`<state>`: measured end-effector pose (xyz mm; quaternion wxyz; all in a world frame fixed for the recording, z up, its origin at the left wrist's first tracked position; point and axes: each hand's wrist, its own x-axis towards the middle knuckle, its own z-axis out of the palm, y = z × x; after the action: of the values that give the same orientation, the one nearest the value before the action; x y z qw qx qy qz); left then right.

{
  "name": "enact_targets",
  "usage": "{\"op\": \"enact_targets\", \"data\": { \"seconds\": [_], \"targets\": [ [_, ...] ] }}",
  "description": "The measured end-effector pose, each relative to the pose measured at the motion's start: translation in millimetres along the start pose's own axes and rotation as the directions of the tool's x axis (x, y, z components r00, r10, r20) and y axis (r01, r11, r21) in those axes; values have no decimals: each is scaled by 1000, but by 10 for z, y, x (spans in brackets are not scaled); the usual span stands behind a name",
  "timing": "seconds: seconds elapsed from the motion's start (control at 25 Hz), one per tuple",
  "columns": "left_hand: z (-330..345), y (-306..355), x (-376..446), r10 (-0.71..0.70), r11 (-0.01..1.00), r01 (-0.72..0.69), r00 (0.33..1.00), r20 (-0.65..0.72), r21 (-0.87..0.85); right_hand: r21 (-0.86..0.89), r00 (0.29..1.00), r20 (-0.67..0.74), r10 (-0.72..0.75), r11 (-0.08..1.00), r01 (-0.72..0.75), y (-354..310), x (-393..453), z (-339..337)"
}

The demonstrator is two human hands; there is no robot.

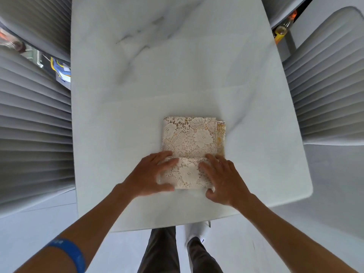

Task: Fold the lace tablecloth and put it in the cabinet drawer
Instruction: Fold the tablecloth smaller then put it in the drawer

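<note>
The lace tablecloth (192,138), cream with a floral pattern, lies folded into a small rectangle on the white marble table (157,75), near its front edge. Its near end is turned up and over into a fold. My left hand (151,174) grips the left side of that fold, fingers on top and thumb beneath the edge. My right hand (222,178) grips the right side the same way, thumb tucked at the near corner. A yellowish layer shows at the cloth's right edge. No cabinet drawer is in view.
Ribbed grey chairs stand on both sides of the table, one on the left (33,125) and one on the right (327,85). Bottles (283,29) and clutter sit on the floor beyond. My legs show below the table's front edge.
</note>
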<state>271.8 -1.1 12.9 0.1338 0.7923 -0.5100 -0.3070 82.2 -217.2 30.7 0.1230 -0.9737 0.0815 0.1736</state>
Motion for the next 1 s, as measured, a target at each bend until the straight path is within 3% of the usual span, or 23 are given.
{"op": "enact_targets", "data": {
  "seconds": [0.12,0.24,0.28,0.36,0.44,0.48,0.56,0.68,0.76,0.88,1.0],
  "targets": [
    [-78,31,152,-104,990,90,985,-137,-107,122,995,92,-35,992,24,161,86,-106],
    [-55,122,248,-220,973,196,944,-245,-121,358,986,97,137,920,-162,254,259,-250],
    [-47,134,266,-219,974,195,940,-260,-113,304,986,29,166,938,-167,250,303,-291],
    [-72,128,297,-194,980,175,945,-262,-91,84,993,-116,12,996,-2,231,248,-248],
    [-133,113,336,-188,982,174,953,-237,-78,-88,974,-113,-195,979,186,185,52,-93],
    [-169,116,353,-194,980,179,953,-231,-85,-159,971,-104,-216,967,198,141,-34,2],
    [-197,129,360,-136,991,127,954,-269,-51,-244,986,-122,-115,966,82,-12,-131,191],
    [-165,91,345,70,992,-37,957,-283,123,-286,988,-157,-10,958,-36,-265,-75,322],
    [-213,57,357,76,996,-64,970,-231,58,-175,977,-212,-20,984,-17,-252,-42,289],
    [-363,-72,371,4,994,-17,992,-124,-106,132,962,-261,-74,985,111,-42,-18,-68],
    [-518,-281,335,-99,940,150,979,177,-306,475,988,-138,68,880,6,254,340,-596]
  ]
}}
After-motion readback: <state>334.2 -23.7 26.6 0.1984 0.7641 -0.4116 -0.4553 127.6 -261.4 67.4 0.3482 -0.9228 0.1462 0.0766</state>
